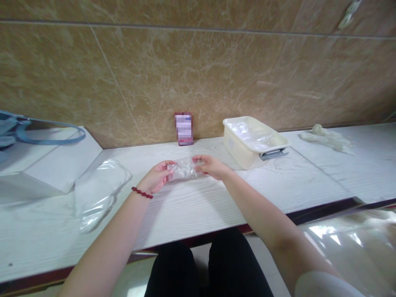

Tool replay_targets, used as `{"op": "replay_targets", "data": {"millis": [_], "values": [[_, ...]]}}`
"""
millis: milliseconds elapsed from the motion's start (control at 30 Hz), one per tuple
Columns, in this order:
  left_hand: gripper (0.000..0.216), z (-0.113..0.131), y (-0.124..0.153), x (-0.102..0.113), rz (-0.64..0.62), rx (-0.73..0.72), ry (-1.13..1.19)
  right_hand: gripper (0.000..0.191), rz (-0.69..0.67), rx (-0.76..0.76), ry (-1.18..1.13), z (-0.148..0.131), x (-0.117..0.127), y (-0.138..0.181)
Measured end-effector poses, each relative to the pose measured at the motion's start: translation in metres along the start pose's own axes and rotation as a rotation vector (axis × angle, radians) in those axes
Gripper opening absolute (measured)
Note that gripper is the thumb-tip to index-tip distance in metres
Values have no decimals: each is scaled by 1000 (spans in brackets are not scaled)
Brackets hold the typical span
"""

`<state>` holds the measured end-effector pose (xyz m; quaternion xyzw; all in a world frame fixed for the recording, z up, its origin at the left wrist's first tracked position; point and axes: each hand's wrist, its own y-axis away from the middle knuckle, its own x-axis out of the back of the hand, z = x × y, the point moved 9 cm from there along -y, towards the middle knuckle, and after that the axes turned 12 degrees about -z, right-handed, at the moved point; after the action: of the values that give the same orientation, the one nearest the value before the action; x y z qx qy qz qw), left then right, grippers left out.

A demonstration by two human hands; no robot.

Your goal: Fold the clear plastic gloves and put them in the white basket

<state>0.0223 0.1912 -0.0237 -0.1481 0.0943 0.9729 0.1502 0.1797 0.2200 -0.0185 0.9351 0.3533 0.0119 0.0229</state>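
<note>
A small clear plastic bag point(185, 168) is stretched between my two hands, just over the white wood-grain table point(192, 206). My left hand point(158, 176), with a dark red bead bracelet at the wrist, pinches the bag's left end between thumb and fingers. At the other end, my right hand point(210, 166) grips the bag with its fingers closed. The plastic looks crinkled and see-through; whether anything lies inside I cannot make out.
A cream plastic bin point(236, 142) holding clear bags stands right of my hands. Flat clear bags point(102, 189) lie at left beside a white box point(58, 165) with a blue strap point(51, 142). A phone-like object point(185, 128) leans on the wall; a crumpled whitish glove-like thing point(326, 138) lies far right.
</note>
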Motion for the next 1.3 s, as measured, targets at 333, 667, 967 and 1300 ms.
{"op": "replay_targets", "data": {"millis": [333, 667, 967, 1300], "values": [[18, 34, 3, -31, 36, -94, -469, 36, 130, -65, 449, -49, 24, 38], [25, 122, -72, -163, -137, -212, -486, 38, 305, 59, 778, -178, 130, 111], [41, 141, -170, -234, -225, -277, -669, 46, 367, 22, 758, -194, 244, 108], [33, 116, -223, -224, -136, -240, -885, 49, 324, -122, 909, -148, 294, 69]]}}
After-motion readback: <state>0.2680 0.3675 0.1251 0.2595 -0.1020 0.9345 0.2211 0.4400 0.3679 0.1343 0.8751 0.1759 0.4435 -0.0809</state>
